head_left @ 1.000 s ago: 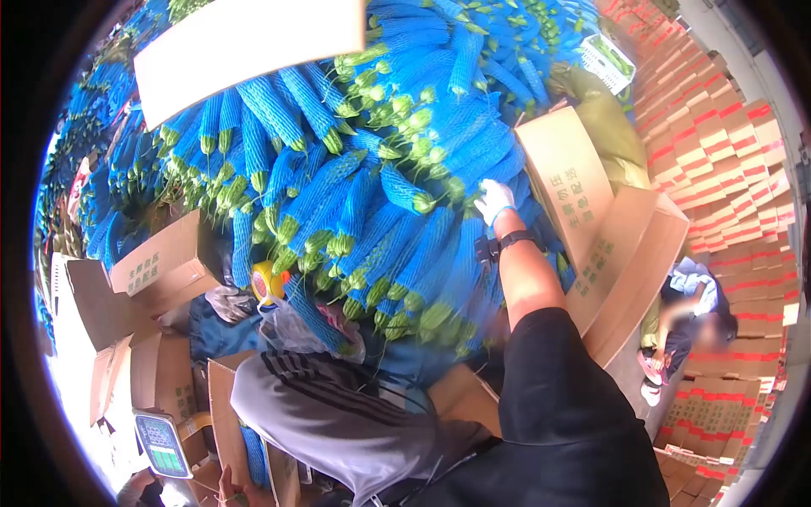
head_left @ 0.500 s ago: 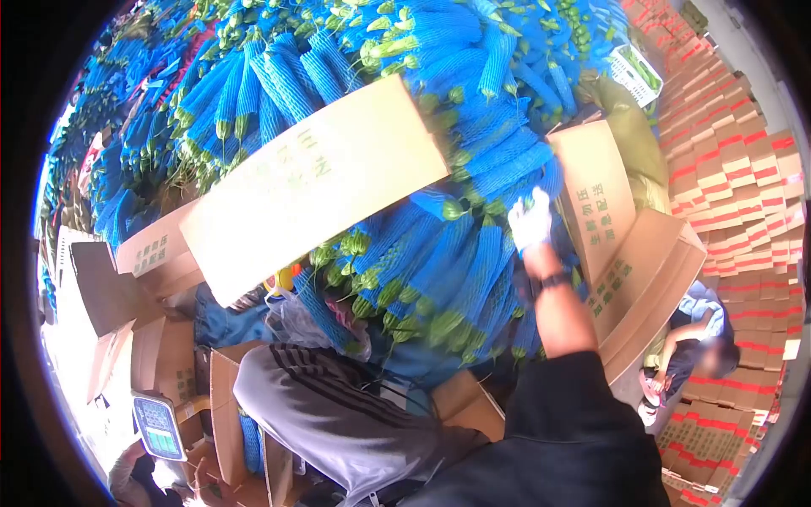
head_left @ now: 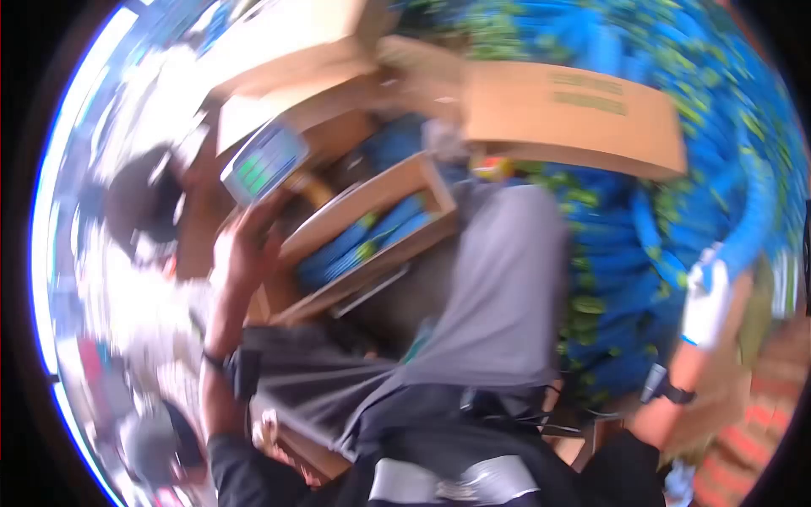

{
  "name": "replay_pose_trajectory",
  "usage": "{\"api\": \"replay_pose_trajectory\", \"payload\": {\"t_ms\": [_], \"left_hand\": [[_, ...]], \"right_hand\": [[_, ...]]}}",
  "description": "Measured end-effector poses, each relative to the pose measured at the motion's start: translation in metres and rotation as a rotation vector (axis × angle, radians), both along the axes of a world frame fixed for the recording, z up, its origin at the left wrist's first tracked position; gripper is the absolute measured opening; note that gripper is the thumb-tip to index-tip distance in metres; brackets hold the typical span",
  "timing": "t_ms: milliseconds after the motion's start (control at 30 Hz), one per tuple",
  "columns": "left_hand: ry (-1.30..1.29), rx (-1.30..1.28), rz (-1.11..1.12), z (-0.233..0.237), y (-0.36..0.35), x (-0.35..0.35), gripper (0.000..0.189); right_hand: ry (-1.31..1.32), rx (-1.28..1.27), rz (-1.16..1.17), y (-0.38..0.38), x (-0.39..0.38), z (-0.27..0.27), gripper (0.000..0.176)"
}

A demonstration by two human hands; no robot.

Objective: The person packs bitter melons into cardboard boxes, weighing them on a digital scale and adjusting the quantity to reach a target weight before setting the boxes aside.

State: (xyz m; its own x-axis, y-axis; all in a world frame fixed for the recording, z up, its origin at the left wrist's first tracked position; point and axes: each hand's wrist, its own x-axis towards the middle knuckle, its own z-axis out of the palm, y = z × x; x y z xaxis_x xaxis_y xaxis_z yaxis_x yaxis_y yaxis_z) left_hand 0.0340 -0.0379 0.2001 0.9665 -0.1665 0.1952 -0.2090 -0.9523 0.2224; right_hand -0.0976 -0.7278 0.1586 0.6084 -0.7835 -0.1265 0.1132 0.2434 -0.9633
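Note:
My right hand (head_left: 708, 296), in a white glove, is closed around the lower end of a long vegetable in a blue net sleeve (head_left: 753, 207), at the right edge of the pile. More blue-sleeved vegetables with green tips (head_left: 604, 279) lie beside it. My left hand (head_left: 245, 245), bare and blurred, is raised just below the lit display of a scale (head_left: 266, 160); its finger pose is smeared. Between that hand and my knee stands an open cardboard box (head_left: 439, 190) with several blue-sleeved vegetables (head_left: 367, 245) inside.
A large cardboard flap (head_left: 574, 118) crosses in front of the pile. More open boxes (head_left: 291, 51) stand at the upper left. People with dark headwear (head_left: 148, 198) are close on the left. Red-banded cartons (head_left: 752, 439) are stacked at the lower right.
My view has swung left and down, blurring the scene. My left hand has come into view near the scale. My right hand now grips a blue-sleeved vegetable.

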Motion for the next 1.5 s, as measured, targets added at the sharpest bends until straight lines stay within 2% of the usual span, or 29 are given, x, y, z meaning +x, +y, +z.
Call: {"api": "replay_pose_trajectory", "payload": {"t_ms": [33, 67, 100, 167, 200, 233, 267, 300, 333, 367, 400, 433, 467, 533, 567, 667, 733, 767, 833, 900, 967, 1000, 1100, 1167, 1233, 1300, 1333, 1400, 1500], "left_hand": [[-0.140, 0.014, -0.039, 0.007, 0.009, -0.001, 0.042], [-0.171, -0.038, 0.018, 0.008, 0.020, -0.006, 0.043], [-0.209, -0.101, 0.064, 0.010, 0.031, -0.009, 0.044], [-0.260, -0.142, 0.131, 0.013, 0.058, -0.021, 0.045], [-0.311, -0.163, 0.161, 0.016, 0.053, -0.022, 0.045], [-0.320, -0.179, 0.191, 0.013, 0.064, -0.031, 0.045], [-0.343, -0.259, 0.211, 0.010, 0.074, -0.037, 0.045], [-0.365, -0.338, 0.231, 0.005, 0.081, -0.041, 0.046], [-0.370, -0.348, 0.261, 0.006, 0.086, -0.046, 0.046], [-0.378, -0.382, 0.311, 0.012, 0.089, -0.052, 0.045], [-0.385, -0.417, 0.359, 0.016, 0.093, -0.057, 0.045], [-0.392, -0.432, 0.388, 0.015, 0.097, -0.059, 0.045], [-0.368, -0.420, 0.416, 0.016, 0.100, -0.064, 0.045], [-0.336, -0.403, 0.460, 0.017, 0.105, -0.074, 0.045], [-0.345, -0.408, 0.488, 0.015, 0.109, -0.078, 0.045], [-0.358, -0.450, 0.493, 0.010, 0.120, -0.087, 0.045], [-0.362, -0.443, 0.503, 0.009, 0.123, -0.090, 0.044], [-0.365, -0.438, 0.495, 0.008, 0.123, -0.091, 0.043], [-0.346, -0.444, 0.494, 0.007, 0.123, -0.092, 0.043], [-0.341, -0.446, 0.484, 0.008, 0.122, -0.091, 0.042], [-0.339, -0.442, 0.474, 0.009, 0.121, -0.089, 0.043], [-0.342, -0.445, 0.467, 0.010, 0.118, -0.088, 0.043], [-0.441, -0.402, 0.323, 0.019, 0.106, -0.084, 0.050], [-0.487, -0.478, 0.143, 0.027, 0.091, -0.084, 0.050], [-0.573, -0.334, -0.084, 0.026, 0.075, -0.078, 0.057], [-0.537, -0.310, -0.228, 0.022, 0.044, -0.080, 0.058], [-0.573, -0.272, -0.335, 0.015, 0.030, -0.081, 0.051], [-0.634, -0.283, -0.499, 0.007, -0.001, -0.084, 0.040], [-0.591, -0.259, -0.734, -0.011, -0.032, -0.093, 0.047]], "right_hand": [[-0.024, -0.138, 0.239, 0.007, 0.001, 0.012, 0.040], [-0.037, -0.374, 0.423, 0.018, 0.015, 0.017, 0.052], [-0.051, -0.388, 0.471, 0.045, 0.035, 0.038, 0.052], [0.025, -0.402, 0.895, 0.120, 0.056, 0.085, 0.061], [0.076, -0.445, 1.064, 0.131, 0.085, 0.096, 0.073], [0.161, -0.487, 1.186, 0.179, 0.100, 0.114, 0.075], [0.191, -0.632, 1.257, 0.231, 0.119, 0.117, 0.071], [0.179, -1.037, 1.307, 0.273, 0.141, 0.114, 0.060], [0.237, -1.068, 1.506, 0.321, 0.156, 0.115, 0.051], [0.153, -1.177, 1.632, 0.354, 0.169, 0.092, 0.044], [-0.044, -1.425, 1.663, 0.386, 0.179, 0.068, 0.044], [0.083, -1.416, 1.795, 0.421, 0.192, 0.050, 0.043], [0.064, -1.490, 1.869, 0.450, 0.202, 0.023, 0.047], [-0.121, -1.598, 1.934, 0.494, 0.221, -0.044, 0.047], [-0.189, -1.656, 1.872, 0.516, 0.219, -0.060, 0.040], [-0.307, -1.721, 1.879, 0.557, 0.216, -0.099, 0.042], [-0.229, -1.750, 1.947, 0.575, 0.206, -0.112, 0.053], [-0.227, -1.749, 1.965, 0.575, 0.206, -0.123, 0.053], [-0.499, -1.741, 2.036, 0.572, 0.207, -0.142, 0.055], [-0.327, -1.678, 2.120, 0.575, 0.216, -0.140, 0.055], [-0.170, -1.521, 2.061, 0.566, 0.225, -0.125, 0.052], [-0.224, -1.428, 1.986, 0.557, 0.225, -0.118, 0.049], [-0.162, -1.411, 1.864, 0.544, 0.217, -0.085, 0.047], [0.089, -0.902, 2.012, 0.537, 0.195, -0.052, 0.043], [0.131, -0.713, 2.096, 0.535, 0.170, -0.020, 0.039], [-0.131, -0.795, 2.251, 0.509, 0.152, -0.030, 0.039], [-0.095, -0.643, 2.150, 0.490, 0.138, -0.122, 0.042], [0.202, -0.192, 2.152, 0.492, 0.117, -0.050, 0.042], [0.468, 0.384, 1.878, 0.498, 0.094, -0.007, 0.043]]}}
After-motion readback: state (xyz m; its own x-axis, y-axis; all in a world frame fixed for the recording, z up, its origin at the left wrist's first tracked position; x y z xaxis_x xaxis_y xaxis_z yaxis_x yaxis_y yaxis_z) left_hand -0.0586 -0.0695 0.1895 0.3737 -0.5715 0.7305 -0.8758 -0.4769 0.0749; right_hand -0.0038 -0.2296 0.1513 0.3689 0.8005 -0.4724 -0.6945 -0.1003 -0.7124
